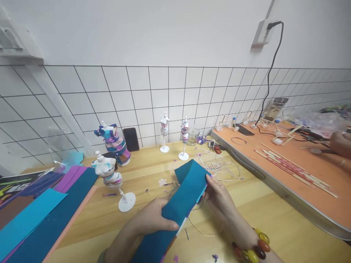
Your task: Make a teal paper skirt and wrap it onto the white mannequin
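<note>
A long teal strip [182, 199], apparently felt or paper, stretches between my two hands above the wooden table, its far end folded over. Purple, light blue and white edges show beneath it. My left hand [153, 219] grips the strip's lower part, thumb on top and fingers hidden underneath. Farther up, my right hand [219, 195] pinches its right edge near the fold. A small white dress-form figure [105, 170] on a round base stands left of my hands. Behind it is a bigger form dressed in teal and purple pieces [115, 142].
Two slim dress forms [164, 128] and a glass cup [193, 136] stand near the tiled wall. A dark phone [131, 139] leans there. Coloured strips [30, 215] lie left. At right, an orange board [296, 175] bears sticks; another person's hand [341, 144] is at its far edge.
</note>
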`<state>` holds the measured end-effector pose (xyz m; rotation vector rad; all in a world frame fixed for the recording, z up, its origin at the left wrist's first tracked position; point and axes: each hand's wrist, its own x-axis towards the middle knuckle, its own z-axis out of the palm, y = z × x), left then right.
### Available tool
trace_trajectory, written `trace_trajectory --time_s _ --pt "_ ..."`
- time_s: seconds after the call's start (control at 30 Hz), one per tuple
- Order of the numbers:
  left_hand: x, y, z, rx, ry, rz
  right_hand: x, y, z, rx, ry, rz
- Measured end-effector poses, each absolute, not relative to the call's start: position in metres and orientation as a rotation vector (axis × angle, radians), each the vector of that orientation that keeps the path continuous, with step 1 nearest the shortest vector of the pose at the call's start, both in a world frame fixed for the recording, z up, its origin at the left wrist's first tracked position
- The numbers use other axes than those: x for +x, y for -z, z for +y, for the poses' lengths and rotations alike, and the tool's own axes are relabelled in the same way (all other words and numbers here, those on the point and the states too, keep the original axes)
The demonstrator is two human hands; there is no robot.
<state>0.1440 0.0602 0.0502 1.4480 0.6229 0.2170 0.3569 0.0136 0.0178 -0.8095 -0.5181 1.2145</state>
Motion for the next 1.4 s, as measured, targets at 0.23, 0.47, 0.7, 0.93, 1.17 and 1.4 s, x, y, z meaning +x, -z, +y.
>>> trace_trajectory --time_s 0.23,0.47,0.7,0.93,1.17,1.4 --pt "0.144 -0.044 0.062 1.369 -0.213 0.577 0.380 -0.021 0.018 -0.796 -1.091 -0.423" --pt "0.144 -0.035 0.065 1.292 -0.123 0.556 0.405 -0.014 0.026 -0.780 -0.920 -0.333" --pt "0.140 -0.040 0.068 1.431 -0.124 0.588 0.416 -0.010 0.029 -0.780 -0.853 -0.282" --pt "0.138 -0.038 0.069 1.581 -0.102 0.580 0.419 -0.005 0.031 -0.790 -0.794 -0.232" --pt "0.137 -0.038 0.070 1.687 -0.066 0.526 0.423 -0.005 0.031 -0.777 -0.733 -0.176" --pt "0.130 -0.038 0.072 1.736 0.004 0.563 0.435 -0.002 0.030 -0.774 -0.695 -0.150"
